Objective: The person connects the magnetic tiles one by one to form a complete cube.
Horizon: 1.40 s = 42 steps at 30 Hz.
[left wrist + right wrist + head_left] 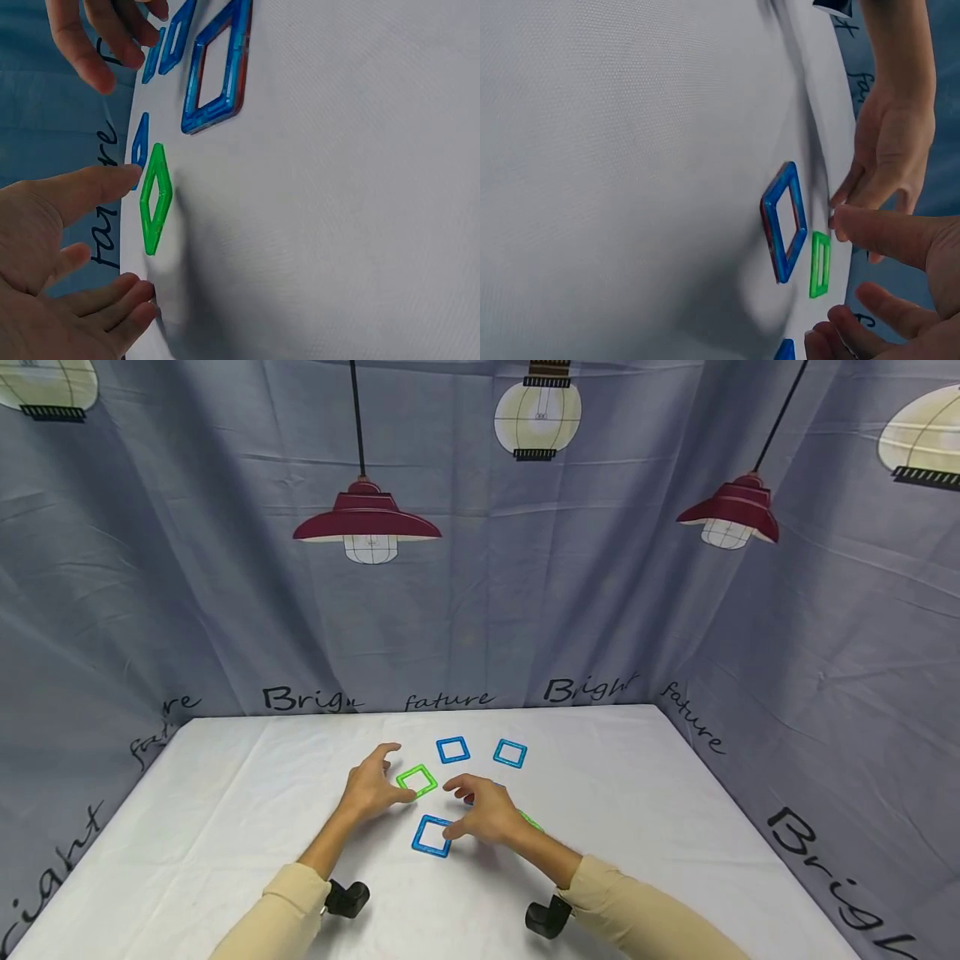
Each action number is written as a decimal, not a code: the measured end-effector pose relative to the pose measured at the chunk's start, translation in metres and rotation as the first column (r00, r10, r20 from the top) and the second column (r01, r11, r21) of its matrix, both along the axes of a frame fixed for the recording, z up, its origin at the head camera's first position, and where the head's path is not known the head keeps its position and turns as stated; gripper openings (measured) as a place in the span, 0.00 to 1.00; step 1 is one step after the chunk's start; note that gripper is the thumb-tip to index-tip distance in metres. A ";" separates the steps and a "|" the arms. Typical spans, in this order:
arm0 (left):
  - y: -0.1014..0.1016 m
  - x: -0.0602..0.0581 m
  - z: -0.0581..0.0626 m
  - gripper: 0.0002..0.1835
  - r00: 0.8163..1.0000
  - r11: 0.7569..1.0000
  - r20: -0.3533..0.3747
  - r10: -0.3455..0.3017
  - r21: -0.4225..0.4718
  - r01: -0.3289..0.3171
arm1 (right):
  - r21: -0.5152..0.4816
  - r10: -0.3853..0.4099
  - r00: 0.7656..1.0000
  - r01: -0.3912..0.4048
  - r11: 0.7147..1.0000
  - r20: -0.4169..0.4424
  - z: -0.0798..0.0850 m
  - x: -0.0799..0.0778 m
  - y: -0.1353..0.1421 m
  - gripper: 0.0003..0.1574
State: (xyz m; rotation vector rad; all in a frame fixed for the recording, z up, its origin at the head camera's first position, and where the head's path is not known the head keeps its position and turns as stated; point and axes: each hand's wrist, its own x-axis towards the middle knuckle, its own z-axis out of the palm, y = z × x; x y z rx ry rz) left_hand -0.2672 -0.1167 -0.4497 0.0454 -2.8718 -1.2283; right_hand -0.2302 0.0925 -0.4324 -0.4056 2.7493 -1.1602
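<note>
My left hand (371, 787) reaches over the table with thumb and fingers spread around a green square frame tile (408, 771). In the left wrist view this green tile (165, 184) lies between the thumb and the lower fingers, with nothing gripped. My right hand (487, 810) hovers with loosely bent fingers, its thumb overlapping the right edge of a blue square frame tile (431, 852). A red layer shows under that blue tile (769, 225) in the right wrist view. Another blue tile (499, 787) and a green one (531, 820) are partly hidden behind the right hand and wrist.
Two more blue square frame tiles, a left one (457, 761) and a right one (507, 764), lie farther back on the white tablecloth (637, 827). A grey printed curtain (465, 610) rises behind the table. Black wrist cameras hang under both sleeves.
</note>
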 end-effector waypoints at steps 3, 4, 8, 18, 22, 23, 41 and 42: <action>0.000 0.000 -0.004 0.45 1.000 1.000 -0.019 -0.012 -0.010 0.011 | 0.017 0.009 1.000 -0.010 1.000 0.015 -0.003 0.000 -0.006 0.38; 0.000 0.000 -0.006 0.44 1.000 1.000 -0.026 -0.018 -0.011 0.017 | 0.025 0.010 1.000 -0.011 1.000 0.020 -0.005 0.000 -0.008 0.38; 0.001 0.002 -0.011 0.41 0.999 0.999 -0.037 -0.030 -0.021 0.030 | 0.057 0.016 1.000 -0.017 0.998 0.027 -0.011 0.002 -0.011 0.37; 0.003 -0.002 -0.022 0.38 0.994 0.995 -0.097 -0.045 -0.088 0.037 | 0.157 0.099 0.995 -0.094 0.983 -0.025 -0.020 0.007 -0.007 0.39; 0.004 -0.003 -0.024 0.34 0.992 0.991 -0.109 -0.064 -0.124 0.050 | 0.188 0.119 0.991 -0.108 0.976 -0.053 -0.021 0.007 -0.005 0.37; 0.004 -0.003 -0.024 0.33 0.991 0.991 -0.112 -0.066 -0.126 0.052 | 0.188 0.120 0.991 -0.108 0.976 -0.056 -0.021 0.007 -0.004 0.36; -0.016 0.010 -0.013 0.29 0.992 0.986 -0.050 -0.120 -0.126 0.113 | 0.153 0.120 0.991 -0.109 0.982 -0.063 -0.019 0.004 0.002 0.32; -0.017 0.012 -0.011 0.29 0.990 0.984 -0.043 -0.131 -0.128 0.125 | 0.156 0.120 0.991 -0.109 0.982 -0.063 -0.019 0.004 0.002 0.32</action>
